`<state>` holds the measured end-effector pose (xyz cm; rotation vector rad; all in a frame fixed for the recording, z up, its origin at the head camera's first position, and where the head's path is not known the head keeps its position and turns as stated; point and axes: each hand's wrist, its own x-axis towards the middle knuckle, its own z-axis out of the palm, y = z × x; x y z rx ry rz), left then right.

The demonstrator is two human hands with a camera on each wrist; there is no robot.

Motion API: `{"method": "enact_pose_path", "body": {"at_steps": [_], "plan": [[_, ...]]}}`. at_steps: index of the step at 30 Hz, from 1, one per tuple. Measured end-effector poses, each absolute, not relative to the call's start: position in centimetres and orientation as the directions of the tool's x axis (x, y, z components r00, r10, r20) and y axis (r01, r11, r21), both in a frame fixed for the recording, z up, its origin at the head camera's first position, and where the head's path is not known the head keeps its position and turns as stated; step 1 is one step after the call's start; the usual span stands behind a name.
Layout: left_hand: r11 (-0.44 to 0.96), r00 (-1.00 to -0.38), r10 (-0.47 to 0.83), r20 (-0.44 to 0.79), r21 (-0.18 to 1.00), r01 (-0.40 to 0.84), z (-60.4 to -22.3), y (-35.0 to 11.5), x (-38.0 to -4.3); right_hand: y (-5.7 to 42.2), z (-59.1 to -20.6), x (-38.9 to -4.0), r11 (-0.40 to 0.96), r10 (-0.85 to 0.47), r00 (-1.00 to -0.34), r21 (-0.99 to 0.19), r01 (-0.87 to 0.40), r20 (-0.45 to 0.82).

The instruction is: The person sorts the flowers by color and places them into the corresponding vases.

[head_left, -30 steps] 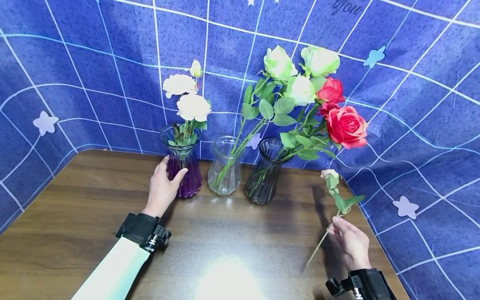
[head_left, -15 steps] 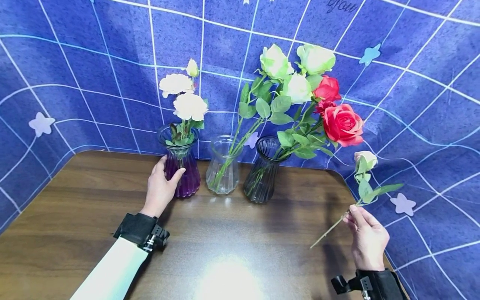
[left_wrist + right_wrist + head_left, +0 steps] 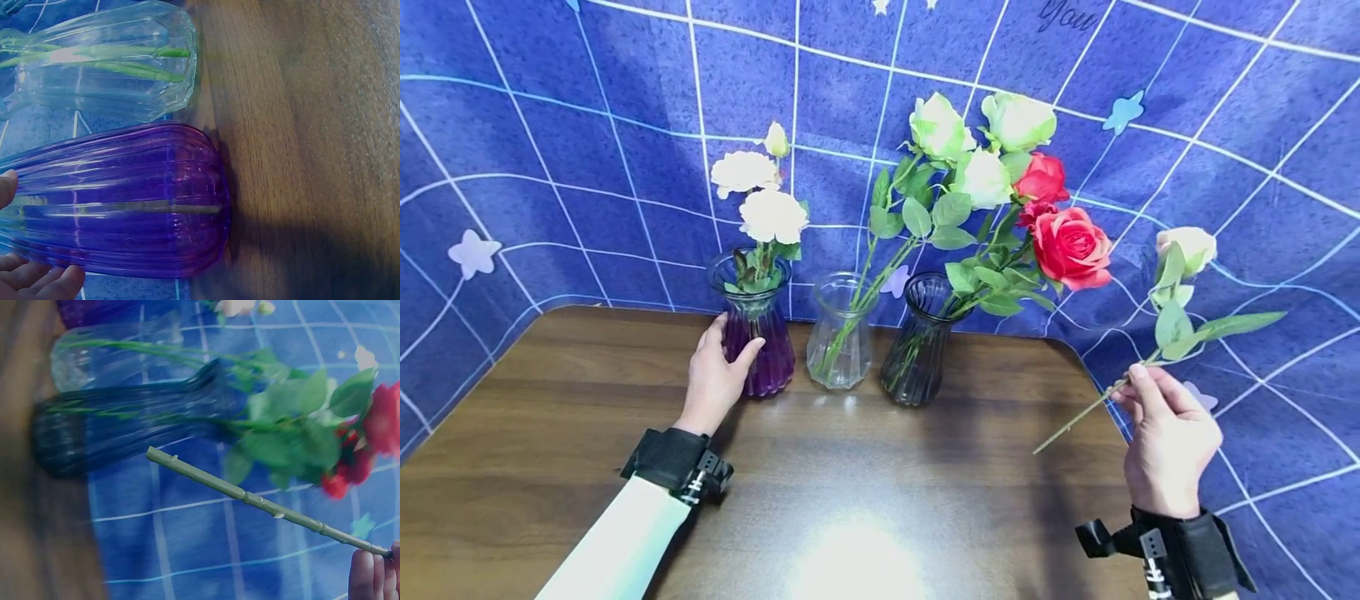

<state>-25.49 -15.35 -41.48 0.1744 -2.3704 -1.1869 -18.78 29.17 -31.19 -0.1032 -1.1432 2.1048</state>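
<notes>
My left hand [image 3: 713, 375] holds the purple glass vase [image 3: 767, 358] from its left side, thumb across the front and fingers behind. In the left wrist view the thumb and fingertips lie on either side of the ribbed vase [image 3: 125, 200], where a stem end shows inside. White flowers [image 3: 773, 215] stand in that vase. At the right, my right hand [image 3: 1172, 442] pinches the stem of a pale pink rose [image 3: 1191, 248] between thumb and fingers, raised above the table. The bare lower stem [image 3: 250, 499] points left and down toward the vases.
Beside the purple vase stands a clear vase [image 3: 841, 354] with white-green roses [image 3: 985, 177]. A dark grey vase [image 3: 916, 367] holds red roses [image 3: 1072, 247] leaning right. Behind the wooden table [image 3: 820, 467] hangs a blue gridded cloth [image 3: 625, 100].
My right hand has risen and moved right with the rose, its bloom going from over the table to against the cloth. My left hand keeps its hold on the purple vase.
</notes>
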Motion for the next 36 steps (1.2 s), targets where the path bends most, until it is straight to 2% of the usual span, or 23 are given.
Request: {"method": "enact_pose_path", "body": {"at_steps": [11, 21, 36], "plan": [[0.619, -0.875, -0.317, 0.367, 0.779, 0.102, -41.5, -15.5, -25.4, 26.7, -24.9, -18.0, -0.373, 0.530, -0.727, -0.650, -0.662, 0.436], [0.626, -0.873, -0.310, 0.377, 0.772, 0.111, -41.5, -15.5, -25.5, 22.5, -21.8, -17.7, -0.342, 0.416, -0.752, -0.678, -0.651, 0.512], [0.633, -0.867, -0.311, 0.388, 0.766, 0.115, -41.9, -15.6, -25.6, 14.8, -20.1, -19.7, -0.253, 0.252, -0.786, -0.746, -0.616, 0.564]]}}
